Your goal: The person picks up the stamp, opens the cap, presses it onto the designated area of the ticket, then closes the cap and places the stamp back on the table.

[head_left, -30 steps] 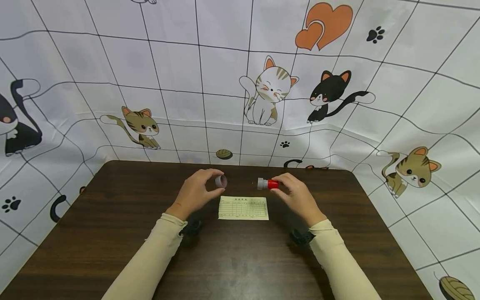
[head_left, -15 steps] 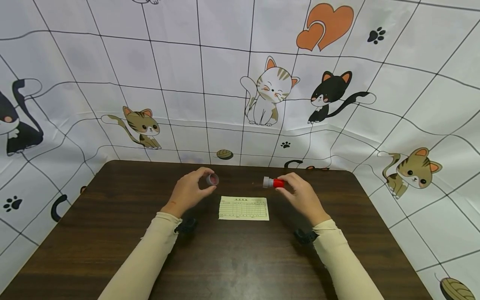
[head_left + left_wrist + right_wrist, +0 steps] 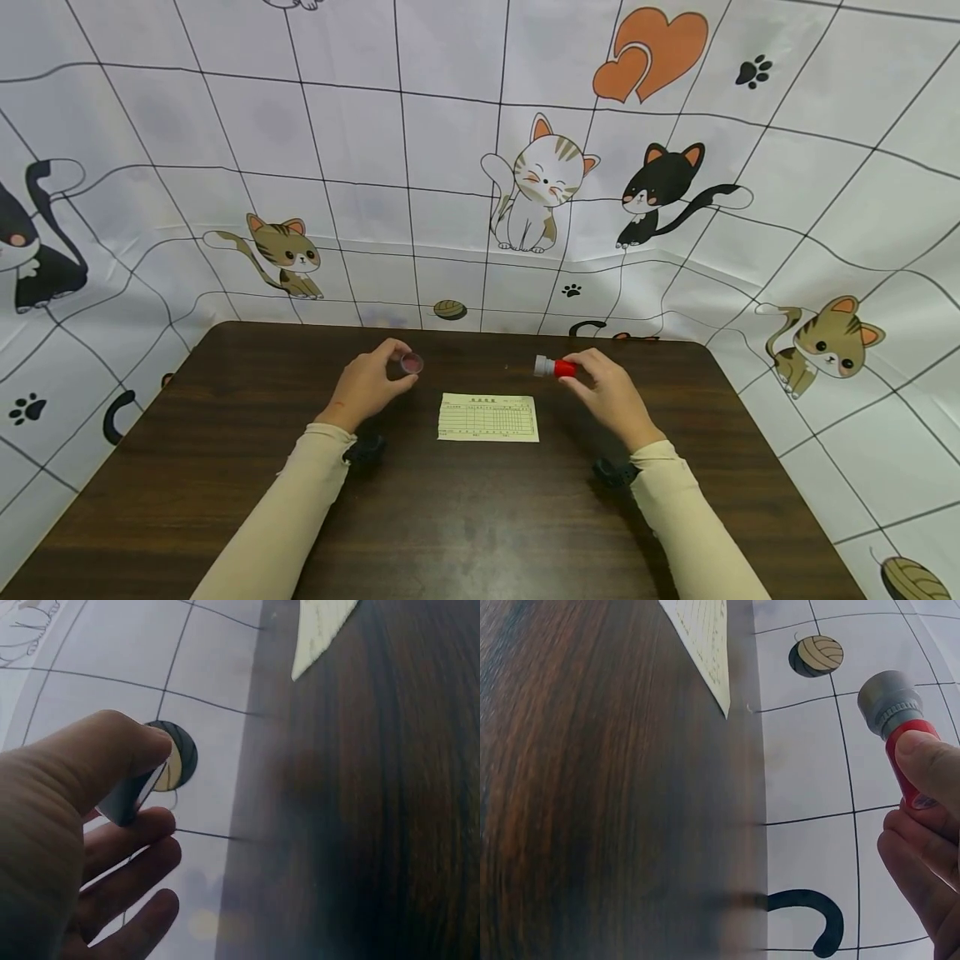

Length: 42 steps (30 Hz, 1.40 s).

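My left hand [image 3: 363, 385] pinches a small round grey cap [image 3: 412, 363] between thumb and index finger, its reddish hollow side facing the head camera. In the left wrist view the cap [image 3: 124, 801] shows edge-on, with the other fingers loosely spread below. On the right, my right hand [image 3: 611, 398] grips a small red-and-grey stamp [image 3: 553, 367] by its red body. The stamp [image 3: 897, 712] points its wider grey end away from the fingers, towards the left hand. Between the hands and a little nearer lies a pale yellow printed form [image 3: 487, 418] with a table grid.
The dark wooden table [image 3: 465, 533] reaches back to a white cloth backdrop [image 3: 442, 208] with cat drawings and grid lines. Dark wrist straps sit by both cream sleeves [image 3: 281, 508].
Both hands have moved apart, the left one leftwards with the cap and the right one slightly rightwards with the stamp. The cap's hollow side has turned more towards the head camera.
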Tool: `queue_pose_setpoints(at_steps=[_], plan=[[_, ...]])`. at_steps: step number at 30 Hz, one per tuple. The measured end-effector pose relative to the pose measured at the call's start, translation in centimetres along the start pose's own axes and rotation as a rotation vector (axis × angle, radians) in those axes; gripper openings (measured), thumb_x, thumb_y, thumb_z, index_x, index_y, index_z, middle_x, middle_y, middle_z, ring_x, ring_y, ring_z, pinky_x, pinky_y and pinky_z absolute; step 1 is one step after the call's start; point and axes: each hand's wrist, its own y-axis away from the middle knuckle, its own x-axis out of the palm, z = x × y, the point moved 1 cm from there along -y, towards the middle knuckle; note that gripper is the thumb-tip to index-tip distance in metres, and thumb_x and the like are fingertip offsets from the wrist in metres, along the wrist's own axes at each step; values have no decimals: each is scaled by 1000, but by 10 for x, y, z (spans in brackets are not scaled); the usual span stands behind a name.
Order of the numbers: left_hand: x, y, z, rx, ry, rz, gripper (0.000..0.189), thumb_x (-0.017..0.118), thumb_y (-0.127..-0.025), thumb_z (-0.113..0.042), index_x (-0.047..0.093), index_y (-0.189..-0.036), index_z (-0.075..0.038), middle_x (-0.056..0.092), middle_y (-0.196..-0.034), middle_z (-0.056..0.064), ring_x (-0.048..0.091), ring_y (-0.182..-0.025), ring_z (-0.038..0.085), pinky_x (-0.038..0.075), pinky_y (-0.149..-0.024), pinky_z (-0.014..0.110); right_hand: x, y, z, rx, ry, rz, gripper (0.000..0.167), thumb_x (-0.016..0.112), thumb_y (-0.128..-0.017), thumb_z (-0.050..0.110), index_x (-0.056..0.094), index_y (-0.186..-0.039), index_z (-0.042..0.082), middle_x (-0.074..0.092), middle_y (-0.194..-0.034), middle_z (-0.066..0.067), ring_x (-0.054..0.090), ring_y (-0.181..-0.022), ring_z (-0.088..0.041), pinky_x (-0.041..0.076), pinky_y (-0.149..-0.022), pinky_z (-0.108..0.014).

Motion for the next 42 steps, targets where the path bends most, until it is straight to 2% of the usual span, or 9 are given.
queue_pose_setpoints(at_steps=[12,30,36,42], plan=[[5,2,15,-75,-3,35,42,79,-94,-30,61,-126,-11,73,-122,16,69,-108,36,53,-92,57,1,5,-6,60,-6,36,30,84,-89,14,72,-115,6,70,-107,-7,62,-83,-20,58,-74,-39],[10,5,21,-136,-30,62,45,76,-96,-33,59,-132,-11,69,-131,19,69,-110,39,53,-91,58,3,11,-11,92,-25,69,31,83,-90,16,71,-117,7,70,-110,-8,64,-87,-22,60,-78,-43],[12,7,20,-135,-43,84,42,76,-96,-33,62,-129,-11,70,-129,18,67,-112,39,53,-93,59,5,14,-12,110,-20,85,31,82,-91,18,72,-118,7,71,-110,-7,64,-88,-22,58,-79,-44],[11,8,21,-138,-60,88,41,80,-93,-33,67,-125,-10,72,-116,12,66,-111,36,52,-96,58,6,15,-11,110,-28,96,31,81,-91,19,72,-118,7,70,-110,-7,64,-88,-22,59,-80,-44]])
